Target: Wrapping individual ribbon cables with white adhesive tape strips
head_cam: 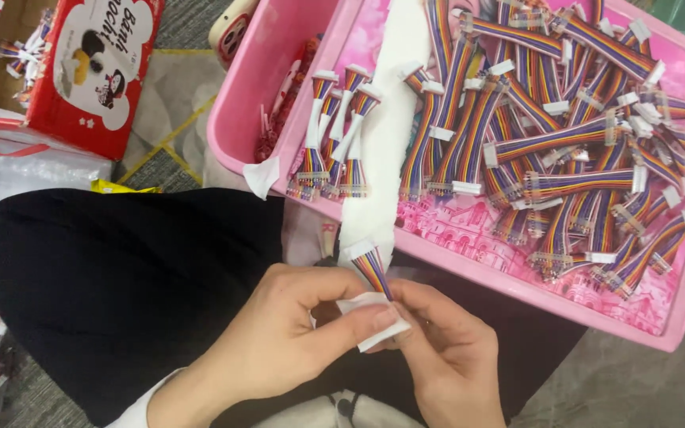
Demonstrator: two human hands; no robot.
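Fingers of left hand point(291, 333) and right hand point(445, 349) pinch white tape point(368, 317), hiding rainbow cable's point(372, 269) lower end.

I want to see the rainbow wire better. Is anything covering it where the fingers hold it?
Yes. A small white paper strip wraps its lower end, pinched between the left hand and right hand. Only the rainbow wire top and its white connector show.

Held between left hand point(295, 333) and right hand point(445, 357), over the lap: one ribbon cable point(371, 269) with a tape strip point(370, 317) at its lower end. Behind the hands, resting on the knees: a tray point(469, 273) heaped with loose cables point(564, 135) on its right, taped cables point(338, 135) on its left. Far left on the floor: a carton point(93, 71).
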